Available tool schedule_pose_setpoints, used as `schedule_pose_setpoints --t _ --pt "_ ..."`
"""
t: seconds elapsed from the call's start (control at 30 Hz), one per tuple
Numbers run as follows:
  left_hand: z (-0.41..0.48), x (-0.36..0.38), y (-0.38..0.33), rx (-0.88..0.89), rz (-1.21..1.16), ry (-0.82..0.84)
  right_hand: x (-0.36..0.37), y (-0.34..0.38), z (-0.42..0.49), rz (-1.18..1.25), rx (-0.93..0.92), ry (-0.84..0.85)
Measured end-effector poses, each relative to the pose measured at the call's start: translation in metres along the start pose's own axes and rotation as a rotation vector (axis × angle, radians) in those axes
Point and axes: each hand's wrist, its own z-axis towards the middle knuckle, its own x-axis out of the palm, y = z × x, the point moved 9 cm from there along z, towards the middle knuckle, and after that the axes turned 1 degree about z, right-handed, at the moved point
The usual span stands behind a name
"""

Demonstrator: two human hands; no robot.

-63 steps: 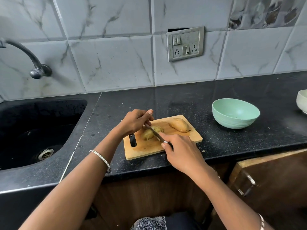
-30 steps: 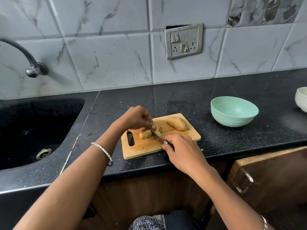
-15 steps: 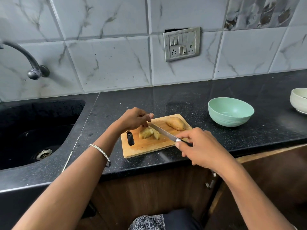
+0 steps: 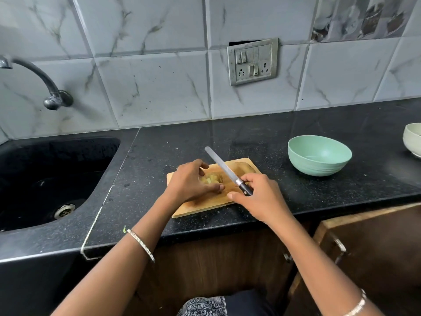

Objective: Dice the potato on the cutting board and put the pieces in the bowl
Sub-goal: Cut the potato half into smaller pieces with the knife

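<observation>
A wooden cutting board (image 4: 200, 208) lies near the counter's front edge. My left hand (image 4: 190, 181) curls over cut potato pieces (image 4: 210, 180) on the board, hiding most of them. The other potato half (image 4: 245, 168) lies at the board's far right corner, partly behind the knife. My right hand (image 4: 259, 197) grips the black handle of the knife (image 4: 224, 168), its blade lifted off the board and pointing up and to the left. The mint green bowl (image 4: 319, 156) stands to the right of the board, with nothing visible in it.
A black sink (image 4: 52, 179) with a tap (image 4: 45, 83) is at the left. A white bowl (image 4: 413, 139) sits at the right edge. A switch plate (image 4: 252, 61) is on the tiled wall. Wooden cabinet doors (image 4: 364, 247) are under the black counter (image 4: 341, 192).
The knife has finished cutting through the potato half and risen off the board. My left hand has moved over the cut pieces and closed round them.
</observation>
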Motion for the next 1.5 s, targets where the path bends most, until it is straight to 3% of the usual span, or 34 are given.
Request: schedule_pose_setpoints --t 0.2,0.47,0.97,1.5 --pt "-0.002 -0.013 0.01 -0.091 -0.114 -0.012 0.019 0.02 0.013 -0.024 -0.066 -0.048" --pt "0.012 -0.011 0.026 -0.144 0.005 0.044 0.034 0.018 0.025 -0.039 -0.012 -0.031" --pt "0.033 -0.002 0.027 -0.154 -0.013 0.185 0.046 0.018 0.041 -0.03 -0.006 -0.145" --pt "0.036 -0.005 0.033 -0.114 -0.021 0.131 0.048 0.02 0.051 -0.021 0.006 -0.089"
